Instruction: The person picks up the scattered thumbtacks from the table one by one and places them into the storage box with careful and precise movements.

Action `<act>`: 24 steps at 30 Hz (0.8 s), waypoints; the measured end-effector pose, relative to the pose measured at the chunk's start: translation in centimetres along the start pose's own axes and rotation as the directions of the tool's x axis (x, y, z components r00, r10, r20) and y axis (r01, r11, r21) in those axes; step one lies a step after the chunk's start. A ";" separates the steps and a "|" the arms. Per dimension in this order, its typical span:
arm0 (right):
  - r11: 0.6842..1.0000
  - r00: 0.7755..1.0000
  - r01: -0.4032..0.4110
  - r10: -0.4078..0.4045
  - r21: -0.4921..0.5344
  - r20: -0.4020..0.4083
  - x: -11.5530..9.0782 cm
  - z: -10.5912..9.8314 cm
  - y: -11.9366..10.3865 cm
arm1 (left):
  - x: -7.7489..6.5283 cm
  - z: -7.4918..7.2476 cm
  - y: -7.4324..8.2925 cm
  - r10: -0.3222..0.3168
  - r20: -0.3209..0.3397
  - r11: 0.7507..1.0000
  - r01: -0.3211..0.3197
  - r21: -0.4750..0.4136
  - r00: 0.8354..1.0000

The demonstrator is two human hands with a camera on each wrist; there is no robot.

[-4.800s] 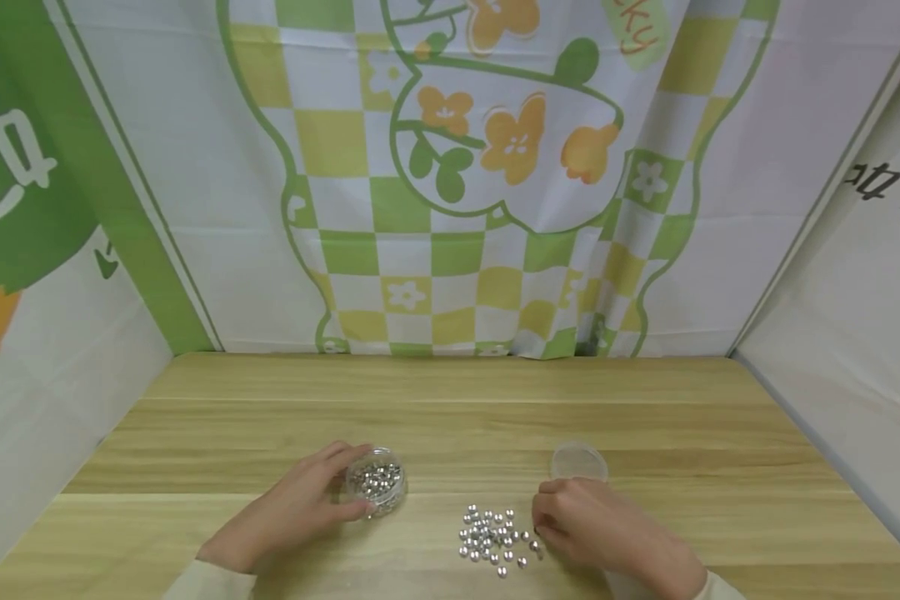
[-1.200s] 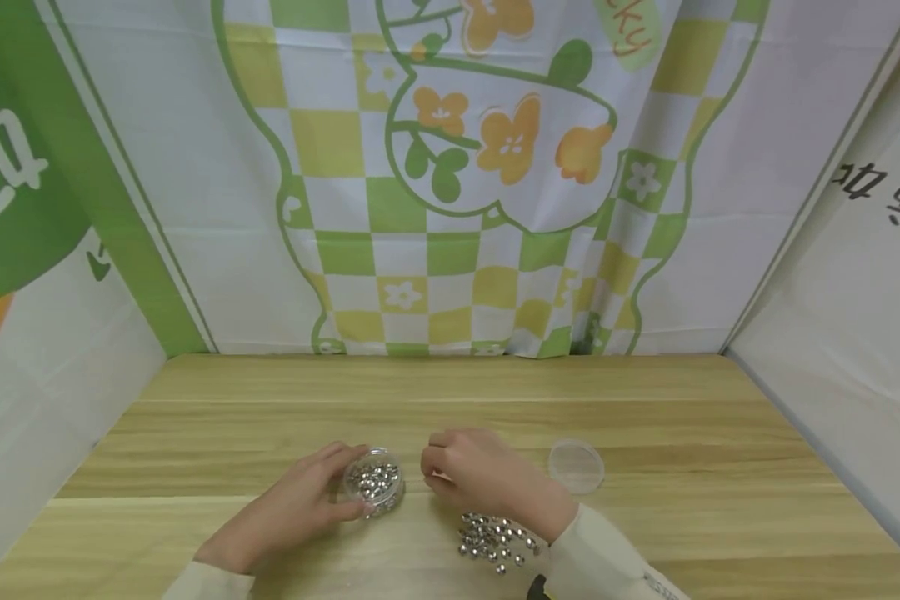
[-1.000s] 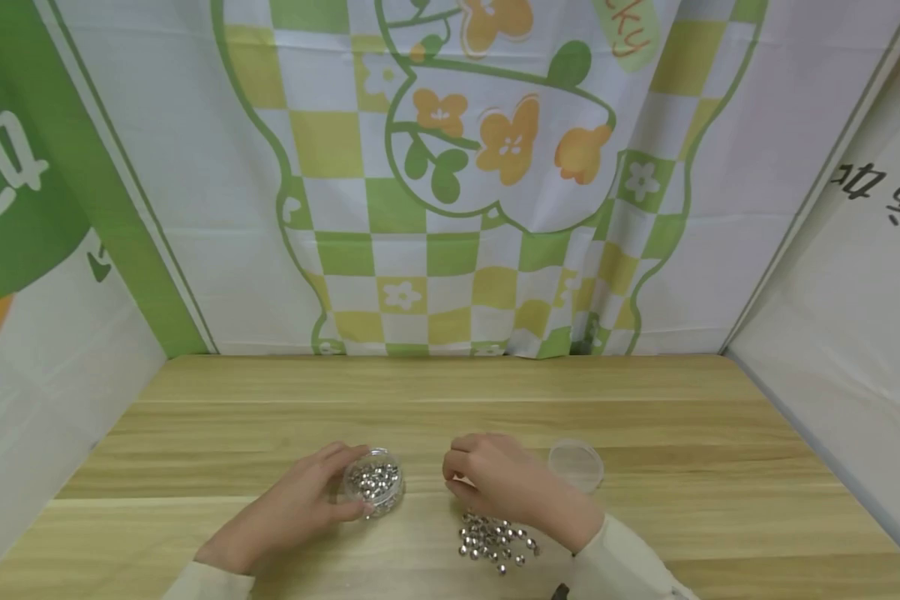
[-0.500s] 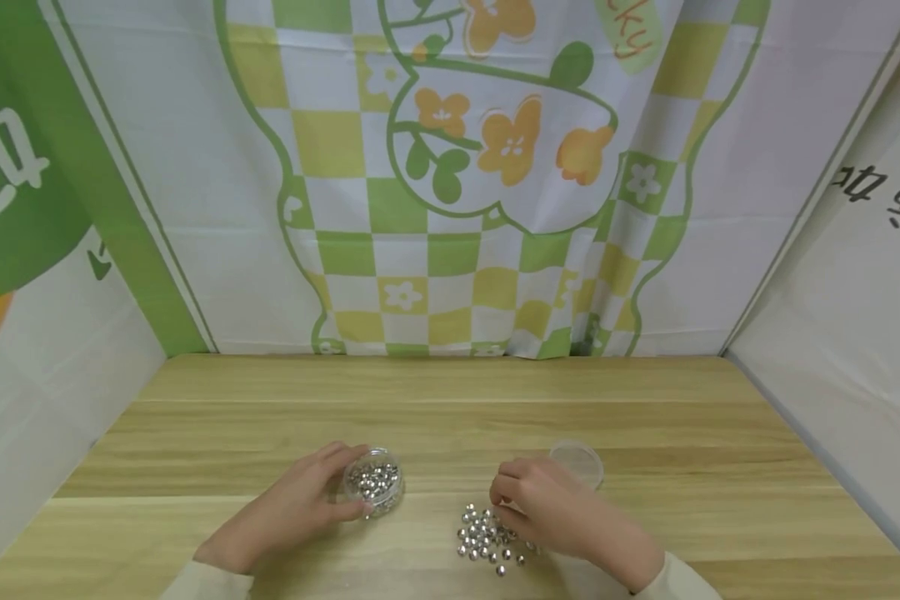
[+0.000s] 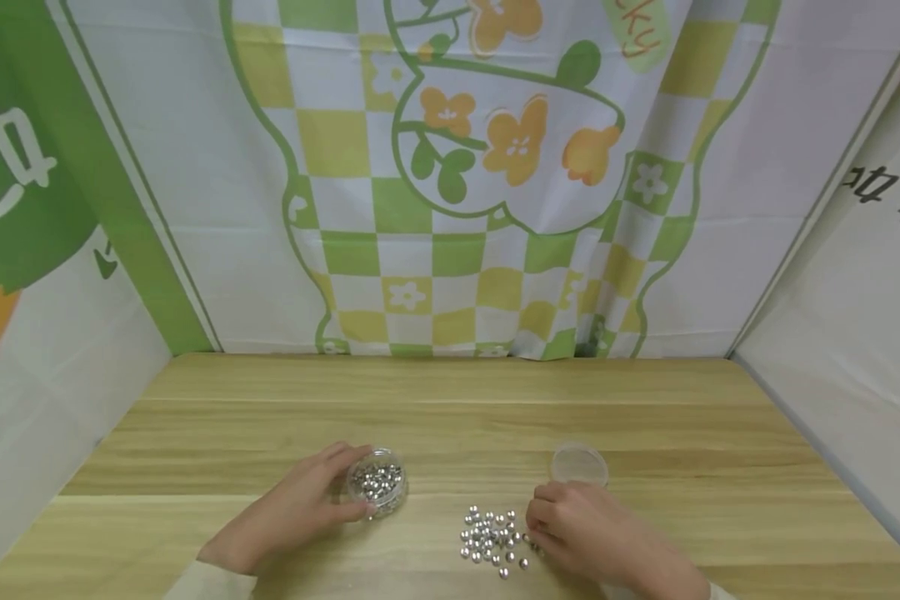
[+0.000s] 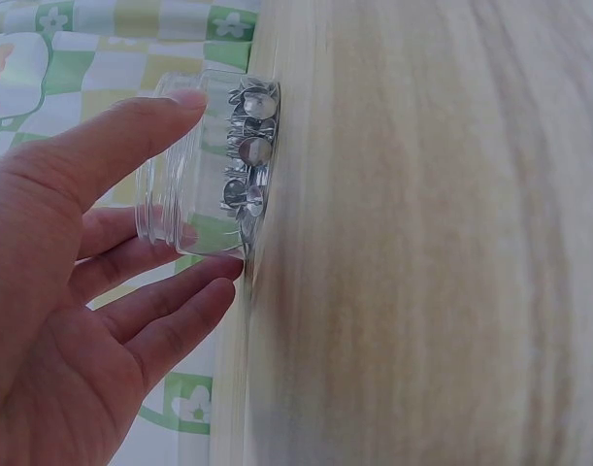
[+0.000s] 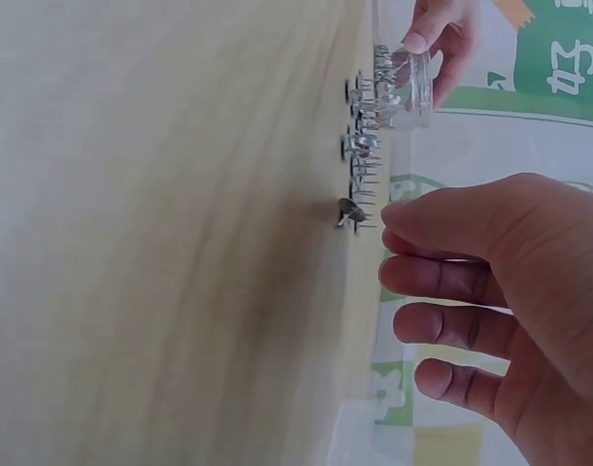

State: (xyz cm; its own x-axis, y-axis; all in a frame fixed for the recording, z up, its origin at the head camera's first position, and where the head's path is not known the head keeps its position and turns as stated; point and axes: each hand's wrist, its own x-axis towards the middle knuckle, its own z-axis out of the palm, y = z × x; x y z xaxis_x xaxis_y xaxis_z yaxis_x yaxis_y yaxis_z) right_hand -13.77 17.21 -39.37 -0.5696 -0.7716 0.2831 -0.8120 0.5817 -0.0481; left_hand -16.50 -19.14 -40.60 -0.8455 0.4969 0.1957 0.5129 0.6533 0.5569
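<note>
Silver thumbtacks lie scattered on the wood-grained table between the hands; the head view shows mostly round, shiny heads, while the right wrist view reveals thin upturned pins. The left hand grips a transparent jar of more tacks, its ridged neck clearest from the left wrist. The right hand, fingers loosely curved beside the pile, hides the near edge of a translucent round lid.
</note>
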 end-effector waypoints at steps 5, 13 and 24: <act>1.000 0.999 -0.023 0.023 0.003 0.036 -0.4 0.1 -0.1 | 0.0 -0.1 0.1 -0.006 -0.009 1.000 0.007 0.011 1.000; 1.000 0.999 -0.027 0.028 -0.010 0.036 -0.7 0.4 -0.3 | 0.0 -0.2 0.2 -0.012 0.000 1.000 0.012 0.004 1.000; 1.000 1.000 -0.015 0.016 -0.021 0.015 -0.6 0.5 -0.5 | -0.1 -0.1 0.3 -0.016 0.012 1.000 0.016 -0.014 1.000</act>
State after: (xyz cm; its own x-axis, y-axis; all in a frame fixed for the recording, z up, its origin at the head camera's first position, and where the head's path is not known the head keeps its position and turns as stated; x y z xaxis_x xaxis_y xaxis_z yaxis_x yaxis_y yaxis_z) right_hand -13.06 17.25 -39.99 -0.5840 -0.7662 0.2682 -0.8003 0.5987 -0.0322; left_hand -16.31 -19.02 -40.38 -0.8518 0.4930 0.1773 0.4969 0.6531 0.5714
